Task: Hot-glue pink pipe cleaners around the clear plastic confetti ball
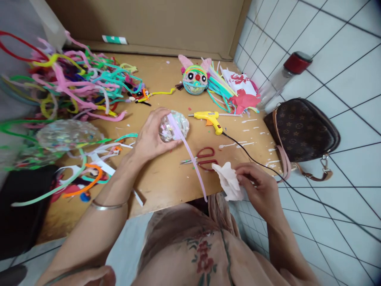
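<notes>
My left hand (153,137) is closed around a clear plastic ball (181,121) with bits of colour inside. A lilac pipe cleaner (190,153) lies across the ball and trails down past the table's front edge. In my right hand (258,182) a crumpled white tissue (228,178) is pinched between thumb and fingers, just off the table's front right corner. Red-handled scissors (205,159) lie between my hands, partly under the pipe cleaner. Beyond them rests a yellow hot glue gun (210,119), its nozzle towards the ball.
A tangled heap of pipe cleaners (80,83) covers the table's left side. At the back sits a decorated ball with eyes and pink ears (195,79). A bottle with a red lid (279,79) and a brown bag (303,129) stand right; the glue gun's cord (268,163) crosses there.
</notes>
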Action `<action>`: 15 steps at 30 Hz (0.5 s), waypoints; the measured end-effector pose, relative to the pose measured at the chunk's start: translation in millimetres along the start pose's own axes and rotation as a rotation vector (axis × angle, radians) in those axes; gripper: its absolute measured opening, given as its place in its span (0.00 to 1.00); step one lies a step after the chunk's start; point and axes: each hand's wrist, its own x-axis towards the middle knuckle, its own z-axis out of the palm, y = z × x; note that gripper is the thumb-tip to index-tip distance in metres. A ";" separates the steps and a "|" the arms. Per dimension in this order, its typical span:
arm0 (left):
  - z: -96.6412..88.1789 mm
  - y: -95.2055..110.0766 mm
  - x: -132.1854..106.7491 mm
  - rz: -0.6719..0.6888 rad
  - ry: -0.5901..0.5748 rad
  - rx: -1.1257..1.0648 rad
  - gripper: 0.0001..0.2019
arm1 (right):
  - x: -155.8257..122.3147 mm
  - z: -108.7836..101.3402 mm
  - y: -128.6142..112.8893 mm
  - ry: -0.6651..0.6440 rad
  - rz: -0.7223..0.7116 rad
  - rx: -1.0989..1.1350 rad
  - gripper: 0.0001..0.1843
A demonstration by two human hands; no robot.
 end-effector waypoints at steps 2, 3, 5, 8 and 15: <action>0.0 -0.9 -0.3 0.024 0.006 0.028 0.38 | 3.1 4.4 -3.7 -0.008 -0.065 0.021 0.07; -0.1 -1.4 -0.4 0.035 0.005 0.042 0.38 | 4.4 6.0 -4.1 -0.014 -0.084 0.019 0.07; -0.4 -3.0 -0.4 0.061 0.000 0.071 0.39 | 6.0 8.4 -1.9 -0.034 -0.092 0.015 0.07; -1.1 -6.2 -0.2 0.115 -0.003 0.120 0.42 | 6.5 12.2 6.6 -0.056 -0.050 0.057 0.07; -4.8 -9.9 -0.4 0.177 -0.017 0.152 0.48 | 7.8 21.9 24.9 -0.011 0.093 0.222 0.05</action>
